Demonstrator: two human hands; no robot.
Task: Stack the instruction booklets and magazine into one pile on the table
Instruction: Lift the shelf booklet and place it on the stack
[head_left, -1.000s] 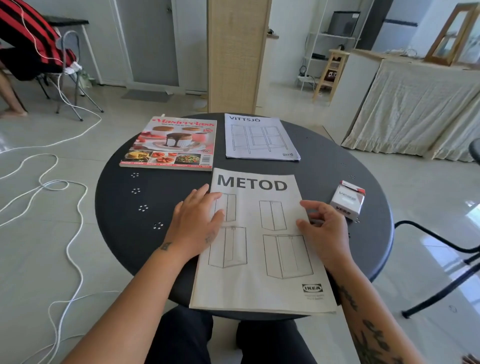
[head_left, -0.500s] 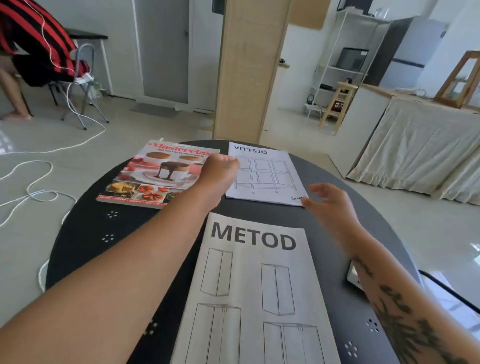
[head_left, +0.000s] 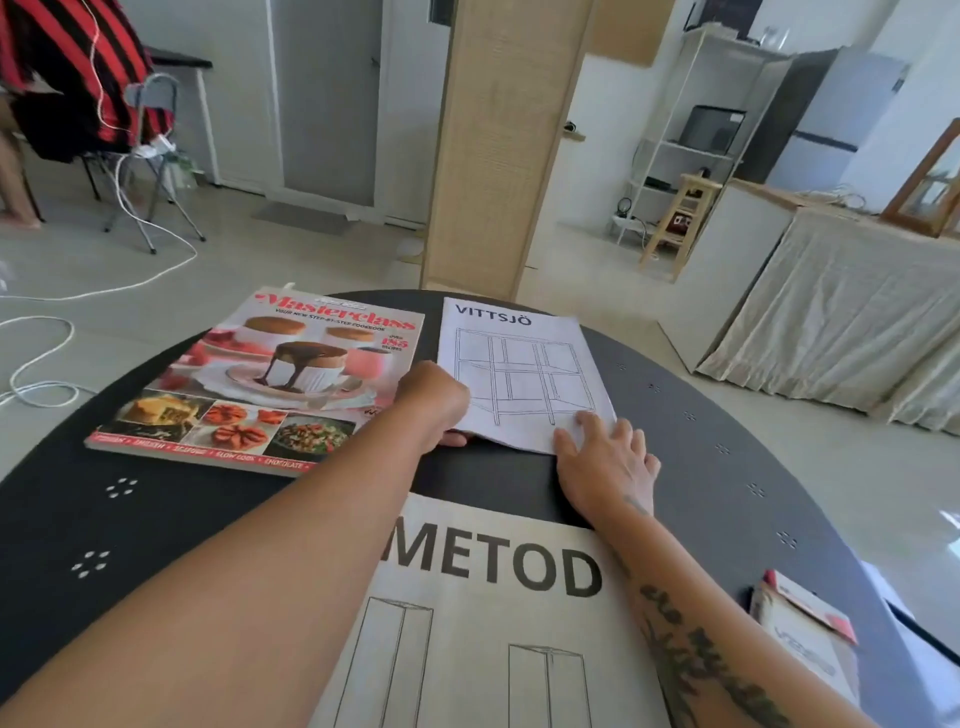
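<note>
Three printed items lie on a round black table. The Masterclass food magazine is at the far left, the small white VITTSJÖ booklet beside it on the right, and the large METOD booklet lies nearest me. My left hand pinches the VITTSJÖ booklet's near left corner, thumb underneath. My right hand rests flat with fingers spread on its near right corner. That near edge looks slightly lifted.
A small white and red carton sits at the table's right side. A tall woven wooden panel stands just behind the table. White cables trail on the floor at left. A seated person is at far left.
Both hands left the METOD booklet and reached forward to the VITTSJÖ booklet. The left hand now grips its near left corner and the right hand has landed on its near right corner.
</note>
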